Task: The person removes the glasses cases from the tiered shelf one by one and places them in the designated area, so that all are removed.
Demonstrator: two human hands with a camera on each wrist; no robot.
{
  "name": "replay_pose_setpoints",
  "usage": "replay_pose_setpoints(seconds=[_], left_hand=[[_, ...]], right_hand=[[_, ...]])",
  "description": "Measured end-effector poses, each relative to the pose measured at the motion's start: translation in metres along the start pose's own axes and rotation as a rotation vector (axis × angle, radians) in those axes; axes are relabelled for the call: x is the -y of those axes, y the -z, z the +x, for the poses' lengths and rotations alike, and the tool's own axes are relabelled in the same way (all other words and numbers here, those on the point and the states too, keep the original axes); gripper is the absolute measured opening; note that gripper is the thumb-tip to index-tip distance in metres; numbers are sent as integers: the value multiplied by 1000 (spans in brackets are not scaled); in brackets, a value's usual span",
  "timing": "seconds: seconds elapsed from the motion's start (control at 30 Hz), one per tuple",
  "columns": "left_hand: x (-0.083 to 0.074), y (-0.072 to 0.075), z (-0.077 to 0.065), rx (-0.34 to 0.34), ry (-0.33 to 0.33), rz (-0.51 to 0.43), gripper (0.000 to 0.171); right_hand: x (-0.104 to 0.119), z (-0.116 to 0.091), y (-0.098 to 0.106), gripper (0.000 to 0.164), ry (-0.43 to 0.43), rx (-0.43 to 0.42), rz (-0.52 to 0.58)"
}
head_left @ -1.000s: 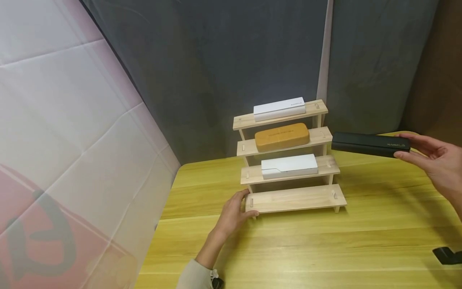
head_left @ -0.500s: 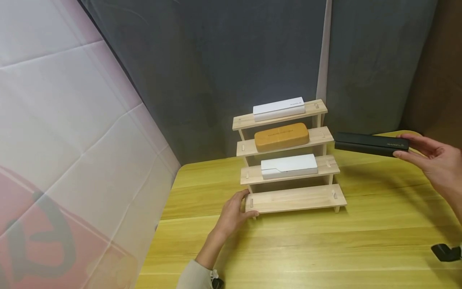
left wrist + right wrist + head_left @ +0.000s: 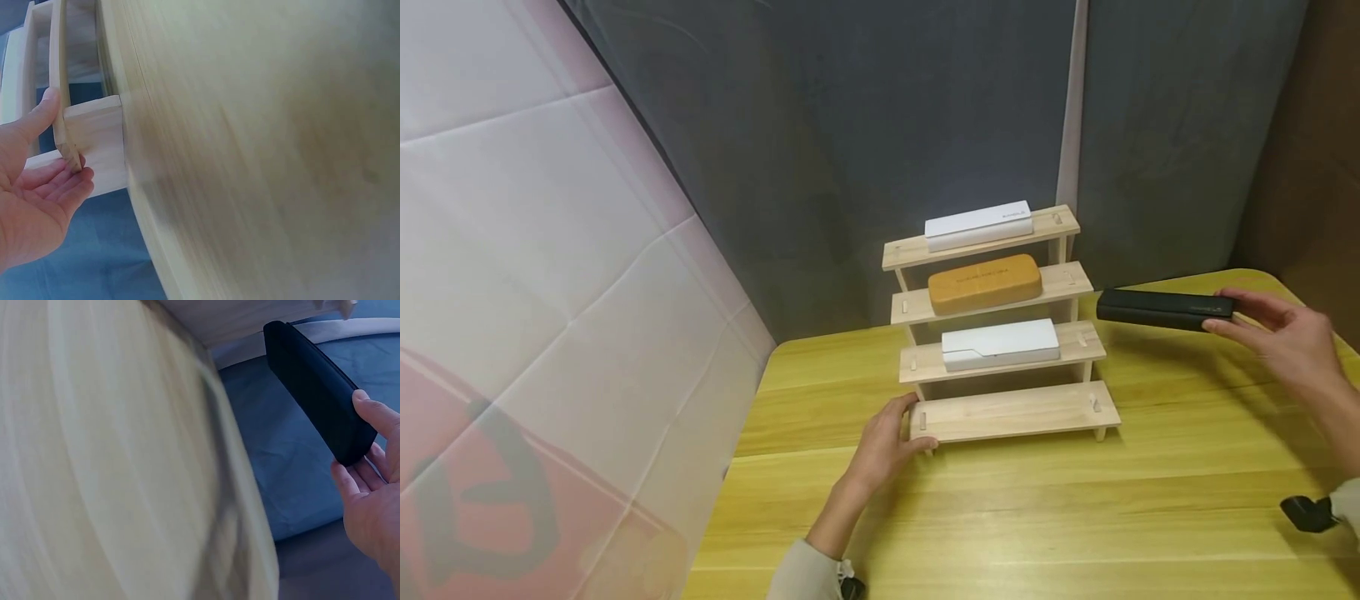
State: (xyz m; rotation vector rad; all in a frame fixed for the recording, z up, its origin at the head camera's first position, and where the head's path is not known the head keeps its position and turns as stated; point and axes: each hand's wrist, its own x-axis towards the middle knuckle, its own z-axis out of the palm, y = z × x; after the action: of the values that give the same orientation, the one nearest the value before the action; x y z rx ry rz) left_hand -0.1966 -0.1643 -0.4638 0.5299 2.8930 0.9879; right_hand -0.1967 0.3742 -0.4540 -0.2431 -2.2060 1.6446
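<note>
My right hand [image 3: 1292, 337] pinches one end of a black glasses case [image 3: 1165, 308], thumb on the near side. The case is held above the table, to the right of a four-step wooden display stand [image 3: 1015, 414]. My left hand [image 3: 883, 446] grips the left end of the stand's lowest step; in the left wrist view the thumb lies on one face of the plank [image 3: 60, 119] and the fingers curl at its other side. A white case [image 3: 979, 227] lies on the top step, a tan case [image 3: 985, 285] below it, and another white case [image 3: 1000, 344] on the third.
The stand is on a yellow wood-grain table [image 3: 1000, 525], near its back edge. Behind hangs a dark grey curtain [image 3: 850, 150]. A pale panelled wall [image 3: 587, 250] borders the left side.
My right hand has shifted left and slightly down with the black case, whose top has turned a little. My left hand and the stand stay in place.
</note>
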Motion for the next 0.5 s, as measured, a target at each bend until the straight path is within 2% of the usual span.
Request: replay_pose_setpoints(seconds=[0.23,0.5], left_hand=[[1,0,0,1,-5,-3,79],[0,0,0,-4,1,4,80]], right_hand=[[-21,5,-7,55,-11,16,-62],[-39,10,-9,66,-74,61,-216]])
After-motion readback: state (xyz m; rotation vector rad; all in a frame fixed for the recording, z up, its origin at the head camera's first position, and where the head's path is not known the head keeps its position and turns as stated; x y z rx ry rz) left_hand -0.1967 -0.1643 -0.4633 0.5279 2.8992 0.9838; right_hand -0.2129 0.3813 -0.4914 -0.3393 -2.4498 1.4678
